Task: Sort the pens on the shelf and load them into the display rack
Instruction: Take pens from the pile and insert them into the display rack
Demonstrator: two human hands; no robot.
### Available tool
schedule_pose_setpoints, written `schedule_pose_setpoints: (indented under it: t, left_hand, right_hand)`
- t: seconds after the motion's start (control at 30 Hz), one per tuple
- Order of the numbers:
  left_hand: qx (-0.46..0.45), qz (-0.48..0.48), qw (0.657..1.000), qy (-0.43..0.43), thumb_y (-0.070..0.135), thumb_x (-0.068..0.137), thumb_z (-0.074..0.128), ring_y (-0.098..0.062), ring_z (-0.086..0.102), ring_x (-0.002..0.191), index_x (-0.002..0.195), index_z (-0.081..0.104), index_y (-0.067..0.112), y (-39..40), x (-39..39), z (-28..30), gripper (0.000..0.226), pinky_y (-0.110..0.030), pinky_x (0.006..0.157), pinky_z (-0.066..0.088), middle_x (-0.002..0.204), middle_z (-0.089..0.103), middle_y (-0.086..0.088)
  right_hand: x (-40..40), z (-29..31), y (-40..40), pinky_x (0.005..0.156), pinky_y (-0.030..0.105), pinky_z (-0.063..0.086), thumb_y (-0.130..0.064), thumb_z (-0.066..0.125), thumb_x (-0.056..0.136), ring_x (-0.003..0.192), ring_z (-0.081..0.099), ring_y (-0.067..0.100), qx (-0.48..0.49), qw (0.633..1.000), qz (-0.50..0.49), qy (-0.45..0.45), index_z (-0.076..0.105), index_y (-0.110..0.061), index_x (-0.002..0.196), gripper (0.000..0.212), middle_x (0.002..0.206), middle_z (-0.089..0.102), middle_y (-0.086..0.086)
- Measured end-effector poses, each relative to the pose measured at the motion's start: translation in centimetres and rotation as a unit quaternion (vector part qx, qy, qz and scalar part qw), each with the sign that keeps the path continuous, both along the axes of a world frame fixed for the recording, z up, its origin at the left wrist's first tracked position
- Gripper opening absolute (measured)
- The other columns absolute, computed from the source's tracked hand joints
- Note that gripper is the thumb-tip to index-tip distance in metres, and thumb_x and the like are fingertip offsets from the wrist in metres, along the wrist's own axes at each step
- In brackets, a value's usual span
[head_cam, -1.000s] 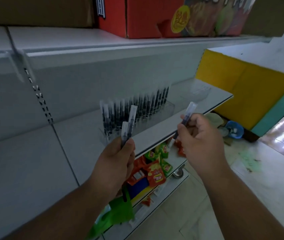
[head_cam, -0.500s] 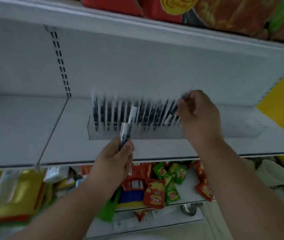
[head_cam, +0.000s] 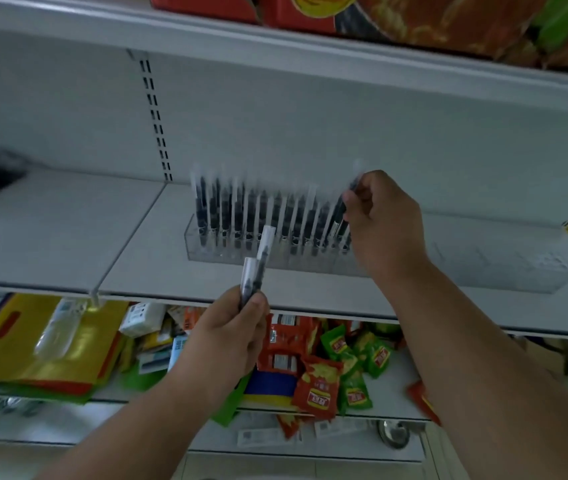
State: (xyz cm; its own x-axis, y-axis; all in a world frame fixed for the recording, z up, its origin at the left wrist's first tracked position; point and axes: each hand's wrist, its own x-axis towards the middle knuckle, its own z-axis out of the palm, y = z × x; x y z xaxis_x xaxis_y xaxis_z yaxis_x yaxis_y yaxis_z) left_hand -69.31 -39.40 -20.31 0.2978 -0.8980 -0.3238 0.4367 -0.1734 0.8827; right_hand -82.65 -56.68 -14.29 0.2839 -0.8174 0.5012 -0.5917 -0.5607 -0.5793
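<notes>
I see my right hand (head_cam: 384,225) raised at the clear display rack's (head_cam: 275,259) right-hand filled end, fingers pinching a pen (head_cam: 341,211) that stands nearly upright, cap up. My left hand (head_cam: 232,332), below the rack, grips two pens (head_cam: 256,268) pointing up, tilted right.

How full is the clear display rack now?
Partly full. Pens stand upright in the display rack's left part; its right part, beyond the right hand, holds none.
</notes>
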Motion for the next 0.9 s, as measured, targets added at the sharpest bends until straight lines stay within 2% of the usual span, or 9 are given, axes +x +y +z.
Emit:
schedule_pose_setpoints:
  t: [0.17, 0.23, 0.37, 0.47, 0.53, 0.6, 0.7, 0.8, 0.9]
  left_hand:
    - [0.009, -0.020, 1.000, -0.016, 0.022, 0.102, 0.047, -0.009, 0.026, 0.043, 0.083, 0.047, 0.014, 0.4, 0.7, -0.3, 0.021, -0.019, 0.033, 0.026, 0.058, 0.033, 0.002]
    - [0.006, -0.034, 0.999, -0.017, 0.023, 0.102, 0.047, -0.010, 0.025, 0.045, 0.082, 0.049, 0.014, 0.3, 1.0, -0.2, 0.022, -0.019, 0.035, 0.025, 0.060, 0.032, 0.002]
    - [-0.006, -0.062, 0.998, -0.025, 0.022, 0.103, 0.046, -0.013, 0.020, 0.047, 0.077, 0.049, 0.016, 0.0, 1.4, -0.1, 0.026, -0.021, 0.036, 0.020, 0.060, 0.029, 0.001]
    - [-0.012, -0.083, 0.995, -0.051, 0.022, 0.104, 0.045, -0.015, 0.019, 0.048, 0.075, 0.048, 0.017, -0.5, 1.4, -0.4, 0.030, -0.021, 0.037, 0.020, 0.060, 0.029, 0.000]
    - [-0.022, -0.104, 0.992, -0.074, 0.023, 0.104, 0.045, -0.015, 0.019, 0.048, 0.077, 0.048, 0.017, -1.0, 0.9, -0.7, 0.028, -0.022, 0.038, 0.021, 0.061, 0.027, -0.002]
    - [-0.039, -0.130, 0.986, -0.097, 0.023, 0.104, 0.044, -0.015, 0.020, 0.046, 0.081, 0.046, 0.014, -1.2, 0.0, -0.7, 0.024, -0.024, 0.039, 0.022, 0.060, 0.027, -0.002]
    - [-0.062, -0.158, 0.980, -0.101, 0.022, 0.104, 0.043, -0.011, 0.022, 0.043, 0.085, 0.048, 0.011, -1.3, -1.4, 0.0, 0.023, -0.021, 0.038, 0.023, 0.057, 0.029, 0.000]
    - [-0.061, -0.133, 0.985, -0.095, 0.022, 0.104, 0.044, -0.014, 0.022, 0.045, 0.090, 0.057, 0.008, -2.3, -1.9, 0.6, 0.025, -0.025, 0.041, 0.019, 0.063, 0.028, -0.008]
    - [-0.046, -0.088, 0.990, -0.097, 0.023, 0.104, 0.044, -0.016, 0.022, 0.046, 0.091, 0.060, 0.008, -3.3, -2.1, 0.6, 0.026, -0.030, 0.045, 0.016, 0.063, 0.031, -0.008]
  right_hand:
    - [0.4, -1.9, -0.1, 0.062, 0.024, 0.041, -0.028, 0.057, 0.098, 0.072, 0.058, 0.014, 0.073, 0.994, -0.038, 0.077, 0.057, -0.018, 0.092, 0.012, 0.080, 0.062, -0.004]
    - [0.4, -2.4, 0.3, 0.061, 0.025, 0.041, -0.030, 0.058, 0.097, 0.074, 0.059, 0.015, 0.096, 0.990, -0.060, 0.080, 0.058, -0.015, 0.092, 0.015, 0.081, 0.063, -0.002]
    - [-0.2, -1.4, 2.2, 0.057, 0.021, 0.041, -0.035, 0.063, 0.093, 0.072, 0.055, 0.002, 0.080, 0.992, -0.093, 0.034, 0.058, -0.019, 0.091, 0.017, 0.080, 0.060, -0.011]
    - [-0.3, -0.8, 5.3, 0.052, 0.009, 0.037, -0.037, 0.063, 0.093, 0.061, 0.053, -0.005, 0.129, 0.991, -0.021, -0.040, 0.063, -0.027, 0.080, 0.015, 0.068, 0.058, -0.015]
    - [0.1, -0.9, 7.4, 0.055, 0.017, 0.045, -0.039, 0.063, 0.092, 0.057, 0.052, -0.001, 0.199, 0.977, 0.053, -0.063, 0.066, -0.029, 0.079, 0.017, 0.065, 0.061, -0.010]
    - [0.2, -1.1, 8.9, 0.059, 0.031, 0.050, -0.038, 0.063, 0.092, 0.057, 0.053, 0.007, 0.230, 0.969, 0.075, -0.049, 0.066, -0.025, 0.080, 0.018, 0.066, 0.062, -0.004]
    - [-0.8, -0.5, 9.4, 0.053, 0.028, 0.047, -0.031, 0.063, 0.093, 0.051, 0.052, 0.010, 0.261, 0.957, 0.081, -0.091, 0.066, -0.019, 0.079, 0.019, 0.059, 0.059, 0.002]
    - [-2.4, 0.6, 7.9, 0.052, 0.024, 0.043, -0.029, 0.061, 0.096, 0.049, 0.051, 0.010, 0.227, 0.962, 0.041, -0.145, 0.065, -0.013, 0.081, 0.023, 0.059, 0.061, 0.006]
    - [-3.7, 1.9, 5.0, 0.049, 0.022, 0.041, -0.027, 0.058, 0.098, 0.047, 0.052, 0.011, 0.158, 0.967, -0.004, -0.200, 0.060, -0.010, 0.077, 0.027, 0.055, 0.058, 0.002]
